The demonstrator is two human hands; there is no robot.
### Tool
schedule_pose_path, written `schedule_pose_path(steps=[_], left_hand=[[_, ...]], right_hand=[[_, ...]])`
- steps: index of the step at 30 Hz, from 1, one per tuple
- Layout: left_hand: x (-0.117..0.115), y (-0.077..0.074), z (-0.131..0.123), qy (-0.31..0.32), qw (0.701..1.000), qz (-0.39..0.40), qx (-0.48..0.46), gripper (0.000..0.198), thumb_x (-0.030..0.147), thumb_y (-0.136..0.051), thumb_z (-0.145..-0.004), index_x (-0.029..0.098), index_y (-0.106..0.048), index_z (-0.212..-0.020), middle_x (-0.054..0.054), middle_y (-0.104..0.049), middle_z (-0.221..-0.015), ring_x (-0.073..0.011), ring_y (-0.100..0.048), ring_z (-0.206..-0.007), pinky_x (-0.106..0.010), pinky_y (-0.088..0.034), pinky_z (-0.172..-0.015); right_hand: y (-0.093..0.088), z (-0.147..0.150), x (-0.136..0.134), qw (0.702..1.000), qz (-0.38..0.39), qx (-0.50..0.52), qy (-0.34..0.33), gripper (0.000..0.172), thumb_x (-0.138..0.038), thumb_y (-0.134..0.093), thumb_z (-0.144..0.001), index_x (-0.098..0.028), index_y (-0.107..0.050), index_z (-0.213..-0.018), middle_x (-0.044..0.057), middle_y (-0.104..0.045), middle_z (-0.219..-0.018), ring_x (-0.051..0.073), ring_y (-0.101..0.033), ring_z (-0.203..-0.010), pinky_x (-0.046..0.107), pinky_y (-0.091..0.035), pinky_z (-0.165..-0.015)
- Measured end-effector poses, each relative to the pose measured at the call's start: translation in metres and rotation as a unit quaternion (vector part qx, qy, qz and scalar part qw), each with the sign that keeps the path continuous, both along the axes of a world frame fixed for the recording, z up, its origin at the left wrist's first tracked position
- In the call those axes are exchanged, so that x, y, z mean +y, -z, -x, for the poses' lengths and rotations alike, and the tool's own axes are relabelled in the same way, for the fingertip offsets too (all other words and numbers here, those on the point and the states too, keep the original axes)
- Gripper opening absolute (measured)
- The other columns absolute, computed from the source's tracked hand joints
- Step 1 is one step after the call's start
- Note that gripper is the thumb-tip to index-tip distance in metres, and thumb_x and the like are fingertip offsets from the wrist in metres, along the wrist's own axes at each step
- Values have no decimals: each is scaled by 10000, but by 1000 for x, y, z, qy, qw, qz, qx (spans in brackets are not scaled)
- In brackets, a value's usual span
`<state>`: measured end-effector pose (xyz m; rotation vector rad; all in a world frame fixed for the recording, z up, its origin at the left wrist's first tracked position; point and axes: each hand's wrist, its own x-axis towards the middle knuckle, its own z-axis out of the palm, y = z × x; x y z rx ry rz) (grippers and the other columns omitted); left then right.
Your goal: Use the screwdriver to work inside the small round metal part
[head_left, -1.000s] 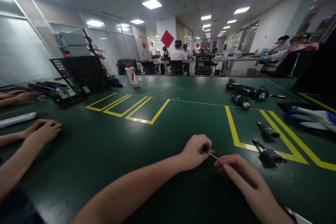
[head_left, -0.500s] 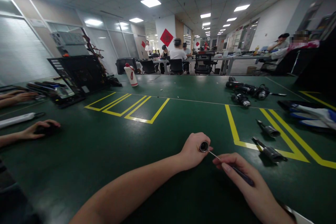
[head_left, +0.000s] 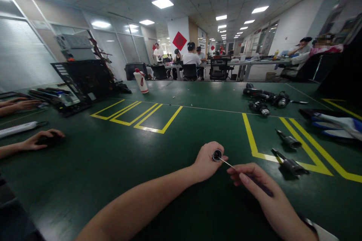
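My left hand is closed around a small hollow metal cylinder, its round open end turned toward me. In my right hand is a screwdriver with a thin shaft and a dark handle, pinched between thumb and fingers. Its tip reaches the cylinder's open end; how deep it goes I cannot tell. To the right of my hands, two similar metal parts with narrow stems lie on the green table: one part farther off and another part nearer, by the yellow tape.
Dark tools lie at the back right, near blue-and-white gloves. A white bottle stands at the back left beside black equipment. Another person's hand rests on a mouse at the left. Yellow tape marks the table.
The cylinder has shifted slightly left and up, its opening turned more toward me. The screwdriver tip has moved from near the rim to within the opening.
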<state>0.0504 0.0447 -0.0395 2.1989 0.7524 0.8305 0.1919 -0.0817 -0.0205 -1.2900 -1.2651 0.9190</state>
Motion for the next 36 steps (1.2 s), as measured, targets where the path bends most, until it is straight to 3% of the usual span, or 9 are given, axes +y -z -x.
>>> schedule_pose_path(steps=[5, 15, 24, 32, 36], left_hand=[[-4, -4, 1, 3, 997, -61, 41, 101, 216, -607, -774, 178, -533, -716, 13, -557, -740, -131, -501, -716, -286, -383, -756], [0, -1, 1, 38, 997, 43, -50, 207, 279, -643, -734, 164, -482, -673, 30, -479, -688, -108, -466, -646, -235, -391, -636], [-1, 0, 0, -10, 1000, 14, -5, 146, 250, -629, -746, 166, -518, -701, 25, -503, -709, -116, -475, -658, -245, -387, -631], [0, 1, -1, 10, 998, 44, -32, 186, 280, -657, -729, 156, -519, -710, 28, -496, -694, -102, -466, -635, -223, -396, -605], [-2, 1, 0, 10, 1000, 6, -3, 176, 302, -637, -753, 163, -530, -733, 21, -522, -724, -108, -476, -656, -240, -408, -653]], right_hand=[[0, -1, 0, 1000, 1, -16, -5, 236, -418, -578, -810, -211, -686, -848, 59, -702, -846, 210, -661, -782, 333, -548, -698], [0, -1, -1, 1000, 15, 3, -23, 234, -403, -548, -840, -224, -671, -928, 57, -686, -918, 190, -654, -782, 321, -547, -693], [-8, 3, -1, 999, 5, -43, -4, 267, -452, -559, -803, -216, -681, -829, 60, -695, -838, 198, -659, -746, 312, -549, -664], [-1, 1, -3, 999, 23, -27, -30, 247, -429, -527, -834, -239, -667, -907, 48, -675, -892, 193, -645, -798, 303, -529, -696], [0, 1, -3, 1000, 19, -14, -12, 254, -434, -511, -841, -237, -665, -882, 52, -678, -903, 196, -640, -804, 311, -522, -714]])
